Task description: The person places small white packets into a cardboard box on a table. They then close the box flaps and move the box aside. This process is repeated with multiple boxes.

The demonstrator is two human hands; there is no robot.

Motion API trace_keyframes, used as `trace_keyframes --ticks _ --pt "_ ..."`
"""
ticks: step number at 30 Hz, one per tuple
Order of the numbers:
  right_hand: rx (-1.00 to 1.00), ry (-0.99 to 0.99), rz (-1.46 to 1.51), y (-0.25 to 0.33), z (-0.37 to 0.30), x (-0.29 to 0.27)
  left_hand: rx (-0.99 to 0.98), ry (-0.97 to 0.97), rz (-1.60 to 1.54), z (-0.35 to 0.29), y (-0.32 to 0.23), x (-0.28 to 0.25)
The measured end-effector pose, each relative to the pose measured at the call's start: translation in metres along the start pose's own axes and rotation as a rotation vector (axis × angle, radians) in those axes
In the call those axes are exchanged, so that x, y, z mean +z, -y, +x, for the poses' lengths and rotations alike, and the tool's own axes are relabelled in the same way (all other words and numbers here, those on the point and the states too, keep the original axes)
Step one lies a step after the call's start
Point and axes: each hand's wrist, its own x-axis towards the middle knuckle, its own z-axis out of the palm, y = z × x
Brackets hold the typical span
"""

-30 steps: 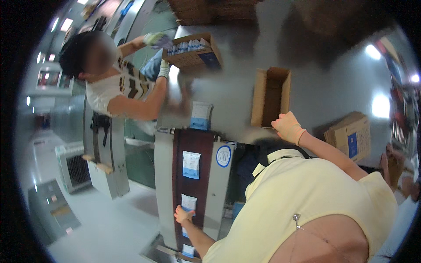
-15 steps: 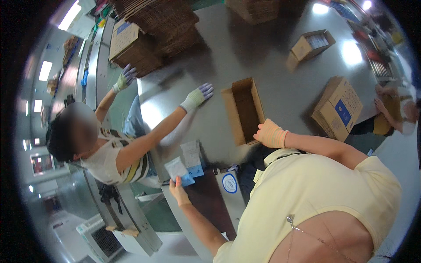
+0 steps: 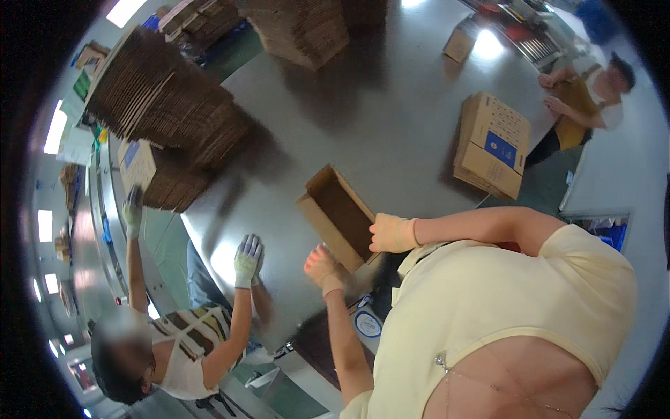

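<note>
An open brown cardboard box (image 3: 335, 209) lies on the grey metal table (image 3: 391, 105) just ahead of me. My right hand (image 3: 393, 233), in a peach glove, grips the box's near right wall. My left hand (image 3: 319, 268), also gloved, is curled into a fist right by the box's near corner; it is blurred and holds nothing that I can see. My yellow shirt fills the lower right of the view.
A co-worker in a striped shirt at the lower left rests a gloved hand (image 3: 247, 259) on the table and reaches the other (image 3: 132, 210) toward tall stacks of flattened cardboard (image 3: 167, 112). A closed box with a blue label (image 3: 493, 145) lies at the right, near another person (image 3: 590, 94).
My left hand rose from the label on the machine below up to the box's near corner. My right hand settled onto the box wall. The view swung up over the table.
</note>
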Motion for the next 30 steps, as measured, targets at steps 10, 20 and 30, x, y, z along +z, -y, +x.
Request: trace_keyframes --ticks 10,20,30 --pt "-0.008 0.015 -0.037 -0.006 -0.002 -0.007 -0.325 -0.242 -1.269 0.012 0.022 -0.086" --pt "0.101 -0.134 0.220 -0.007 0.000 0.010 0.130 -0.267 -0.632 0.034 -0.081 -0.061" --pt "0.089 -0.098 0.235 0.002 0.022 0.021 0.394 -0.196 -0.550 0.043 -0.051 -0.073"
